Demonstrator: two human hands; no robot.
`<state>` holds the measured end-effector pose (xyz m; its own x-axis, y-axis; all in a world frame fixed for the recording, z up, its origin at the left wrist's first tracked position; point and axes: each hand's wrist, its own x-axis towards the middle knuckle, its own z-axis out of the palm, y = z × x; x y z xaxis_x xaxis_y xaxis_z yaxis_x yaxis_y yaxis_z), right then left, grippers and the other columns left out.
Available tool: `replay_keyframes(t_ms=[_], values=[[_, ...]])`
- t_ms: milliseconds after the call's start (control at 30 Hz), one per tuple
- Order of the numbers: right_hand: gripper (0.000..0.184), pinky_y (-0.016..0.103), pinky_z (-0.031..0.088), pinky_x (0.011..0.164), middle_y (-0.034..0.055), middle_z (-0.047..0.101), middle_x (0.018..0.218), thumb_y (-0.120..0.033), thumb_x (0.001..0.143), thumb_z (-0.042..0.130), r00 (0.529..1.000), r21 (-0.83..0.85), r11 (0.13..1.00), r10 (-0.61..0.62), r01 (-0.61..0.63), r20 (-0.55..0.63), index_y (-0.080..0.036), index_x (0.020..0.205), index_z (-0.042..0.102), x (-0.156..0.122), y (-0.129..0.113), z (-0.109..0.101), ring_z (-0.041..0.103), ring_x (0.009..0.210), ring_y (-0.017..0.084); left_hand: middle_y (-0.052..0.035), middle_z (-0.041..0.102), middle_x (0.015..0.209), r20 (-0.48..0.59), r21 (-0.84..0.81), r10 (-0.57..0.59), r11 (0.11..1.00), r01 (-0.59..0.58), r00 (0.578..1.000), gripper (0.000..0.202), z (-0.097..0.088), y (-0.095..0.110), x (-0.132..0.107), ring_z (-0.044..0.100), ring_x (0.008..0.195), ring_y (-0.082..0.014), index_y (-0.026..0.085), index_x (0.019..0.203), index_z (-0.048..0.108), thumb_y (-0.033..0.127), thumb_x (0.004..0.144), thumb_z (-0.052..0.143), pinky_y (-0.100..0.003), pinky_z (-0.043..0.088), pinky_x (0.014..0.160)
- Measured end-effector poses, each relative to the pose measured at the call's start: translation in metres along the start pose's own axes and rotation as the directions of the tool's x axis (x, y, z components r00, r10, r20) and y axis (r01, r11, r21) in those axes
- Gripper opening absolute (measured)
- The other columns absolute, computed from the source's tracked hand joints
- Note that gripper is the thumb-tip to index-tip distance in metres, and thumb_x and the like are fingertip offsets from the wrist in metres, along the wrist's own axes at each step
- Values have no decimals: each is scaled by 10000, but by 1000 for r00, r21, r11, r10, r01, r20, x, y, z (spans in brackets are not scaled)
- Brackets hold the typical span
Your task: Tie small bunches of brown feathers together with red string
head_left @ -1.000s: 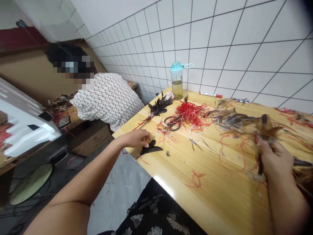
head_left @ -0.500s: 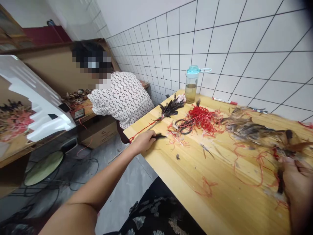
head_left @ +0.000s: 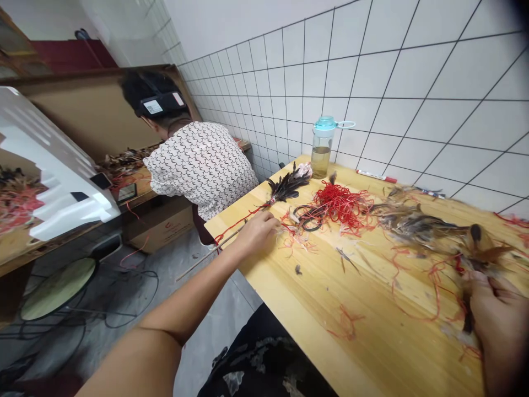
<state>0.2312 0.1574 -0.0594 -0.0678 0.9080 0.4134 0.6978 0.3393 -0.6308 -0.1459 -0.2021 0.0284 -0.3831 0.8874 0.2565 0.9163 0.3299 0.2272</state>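
My left hand (head_left: 257,234) is low over the table's left edge, its fingers curled together; whatever is inside them is hidden. Just beyond it lies a bundle of black feathers (head_left: 287,184) tied with red cord, and a thin stick (head_left: 206,258) runs out past the table edge below it. At the right edge of the picture, my right hand (head_left: 498,303) pinches a small bunch of brown and dark feathers (head_left: 467,311), with red thread close by. Loose brown feathers (head_left: 421,223) lie behind that hand.
Scissors (head_left: 311,217) lie beside a tangle of red string (head_left: 343,204). A bottle (head_left: 321,149) and a red-and-white marker (head_left: 376,176) are near the tiled wall. Another person (head_left: 202,165) bends over a bench at left, near a stool (head_left: 58,286).
My left hand has shifted slightly right and turned over; the dark feather that stuck out of its fingers no longer shows. My right hand keeps its pinch, and the view has moved slightly.
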Motion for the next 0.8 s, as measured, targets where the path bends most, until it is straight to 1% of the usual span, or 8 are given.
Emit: replay_keyframes(t_ms=[100, 167, 267, 367, 467, 533, 667, 800], values=[[288, 428, 469, 709, 166, 732, 876, -416, 745, 512, 995, 31, 997, 62, -64, 73, -263, 867, 724, -2, -4, -4, 668, 858, 306, -104, 587, 1033, 31, 16, -22, 1000, 21, 999, 272, 10, 7, 13, 538, 965, -218, 199, 1076, 657, 252, 903, 453, -343, 440, 846], [332, 418, 481, 779, 153, 732, 932, -432, 756, 511, 993, 42, 997, 67, -71, 93, -232, 914, 724, -2, -5, -5, 667, 935, 308, -107, 584, 1012, 49, 27, -29, 999, 28, 998, 262, 14, 10, 19, 537, 962, -221, 202, 1064, 664, 263, 900, 469, -348, 436, 848], [415, 407, 488, 823, 123, 729, 940, -488, 769, 499, 988, 18, 997, 76, -80, 138, -194, 963, 718, -1, -5, -6, 663, 958, 312, -98, 589, 973, 124, 11, -5, 1000, 3, 992, 213, 18, 10, 23, 541, 948, -216, 201, 963, 679, 251, 887, 486, -345, 436, 842], [426, 397, 490, 828, 108, 725, 925, -494, 768, 475, 983, 3, 996, 89, -91, 159, -185, 944, 710, -1, -9, -8, 664, 947, 308, -92, 597, 948, 162, -8, -14, 1000, 15, 987, 163, 17, 8, 22, 548, 911, -205, 181, 869, 656, 220, 862, 497, -334, 438, 809], [401, 390, 486, 855, 110, 723, 928, -469, 747, 466, 982, 12, 997, 75, -78, 173, -184, 903, 700, 0, -14, -10, 662, 971, 308, -91, 605, 914, 146, -24, -53, 998, 57, 988, 140, 10, 6, 21, 552, 885, -195, 165, 800, 609, 174, 840, 474, -324, 432, 794], [399, 391, 487, 852, 113, 723, 924, -472, 734, 463, 981, 1, 997, 81, -82, 177, -186, 885, 696, 0, -18, -11, 661, 978, 313, -73, 611, 853, 115, -59, -105, 992, 112, 988, 143, 2, 6, 21, 551, 826, -180, 165, 771, 576, 163, 836, 449, -307, 422, 751], [415, 392, 485, 841, 121, 723, 926, -485, 726, 445, 981, -27, 997, 74, -71, 181, -188, 876, 693, 0, -20, -10, 660, 984, 316, -6, 597, 739, 41, -212, -245, 945, 248, 969, 94, -17, 11, 20, 521, 674, -131, 176, 805, 545, 197, 834, 458, -256, 381, 641], [426, 386, 488, 796, 125, 722, 905, -491, 734, 438, 981, -49, 997, 67, -59, 182, -189, 892, 693, 0, -15, -8, 665, 953, 313, 28, 576, 709, 11, -323, -266, 911, 256, 964, 91, -27, 13, 16, 501, 635, -103, 178, 838, 545, 244, 843, 481, -226, 373, 614]])
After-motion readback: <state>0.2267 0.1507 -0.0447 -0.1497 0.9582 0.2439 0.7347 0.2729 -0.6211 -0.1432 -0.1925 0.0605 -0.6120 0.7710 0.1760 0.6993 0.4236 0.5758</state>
